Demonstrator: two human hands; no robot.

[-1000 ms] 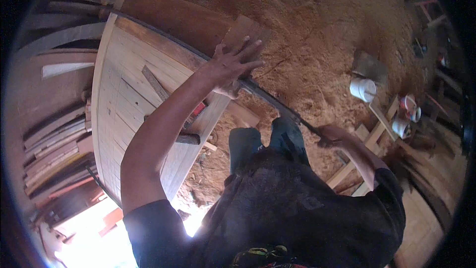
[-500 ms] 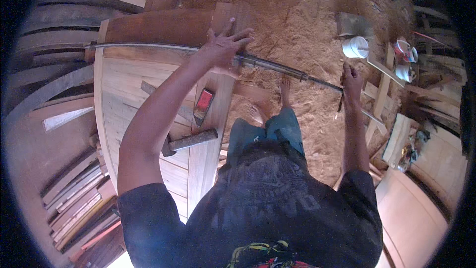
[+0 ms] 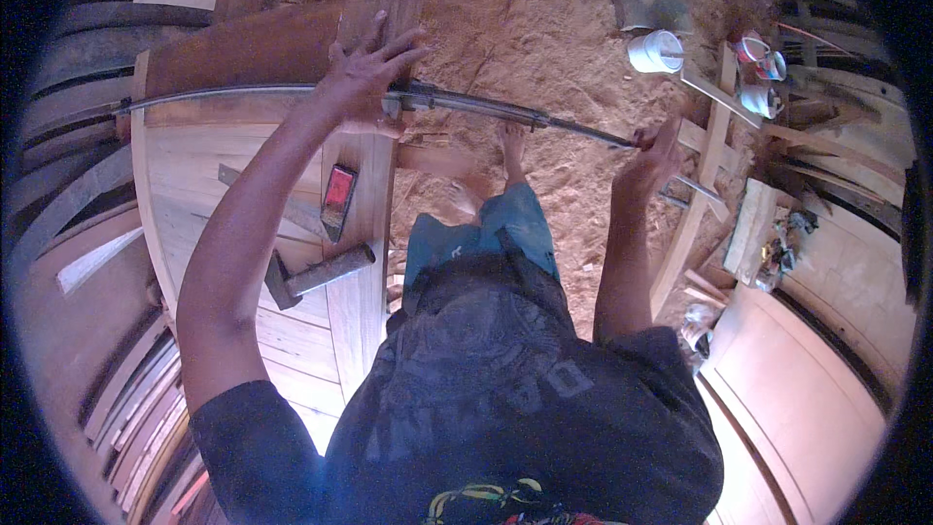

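A long metal bar clamp (image 3: 486,109) spans the wooden panel (image 3: 282,146), its right part reaching past the panel's edge over the floor. My left hand (image 3: 369,78) rests at the clamp near that edge, fingers spread wide, thumb below the bar. My right hand (image 3: 653,157) is closed around the clamp's screw end at the right; the handle is mostly hidden by the fingers. On the panel, below my left forearm, lie a hammer (image 3: 328,270) and a dark, pointed tool with a red top (image 3: 337,196).
White buckets (image 3: 655,52) and small paint cans (image 3: 750,47) stand at the far right on the sawdust-covered floor (image 3: 544,49). Wood strips (image 3: 714,126) lie beside them. Stacked boards (image 3: 126,418) fill the left side. A pale panel (image 3: 807,369) leans at the lower right.
The whole view has shifted, so things appear farther left. My right hand has turned at the clamp's screw end, and the dark handle that hung below it no longer shows. My left hand stays spread.
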